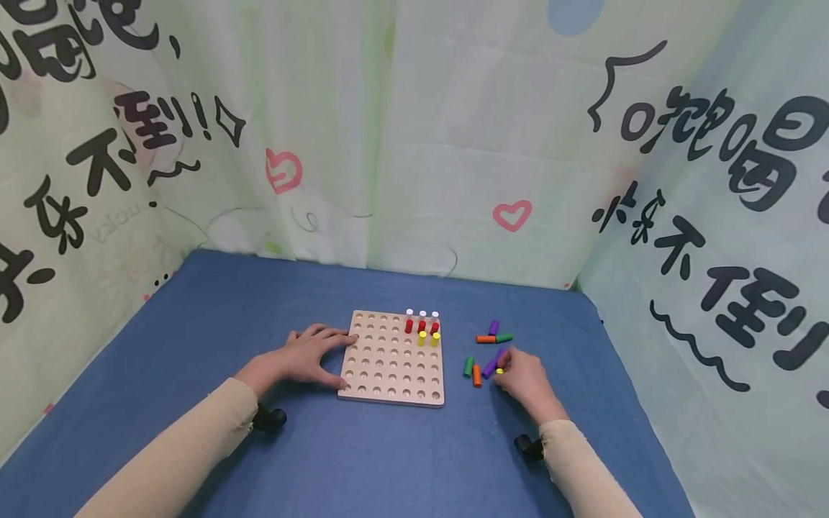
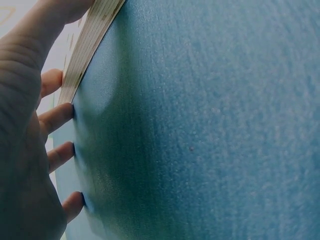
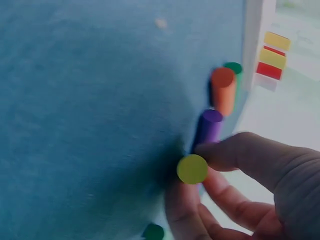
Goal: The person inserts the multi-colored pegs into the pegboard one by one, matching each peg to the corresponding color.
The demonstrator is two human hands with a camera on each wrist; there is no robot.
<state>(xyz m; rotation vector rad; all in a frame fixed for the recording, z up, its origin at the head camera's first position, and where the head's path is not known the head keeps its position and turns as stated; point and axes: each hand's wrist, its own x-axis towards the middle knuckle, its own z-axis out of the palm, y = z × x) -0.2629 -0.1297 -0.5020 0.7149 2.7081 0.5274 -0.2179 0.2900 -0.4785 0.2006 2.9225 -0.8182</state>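
A square wooden pegboard (image 1: 391,367) with rows of round holes lies on the table. At its back right corner stand three white pegs (image 1: 422,314), three red pegs (image 1: 422,326) and two yellow pegs (image 1: 435,339). My left hand (image 1: 304,357) rests at the board's left side, fingers spread, with thumb and index finger touching its edge. Right of the board, my right hand (image 1: 526,383) pinches a yellow peg (image 3: 192,169) between thumb and fingers; its round end faces the right wrist camera. Beside those fingertips lies a purple peg (image 3: 211,125).
Close by lie an orange peg (image 1: 477,375) and a green peg (image 1: 468,367). Farther back are another orange peg (image 1: 485,339), green peg (image 1: 504,337) and purple peg (image 1: 494,327). A blue cloth (image 1: 291,460) covers the table; printed curtains (image 1: 401,144) hang around its back and sides.
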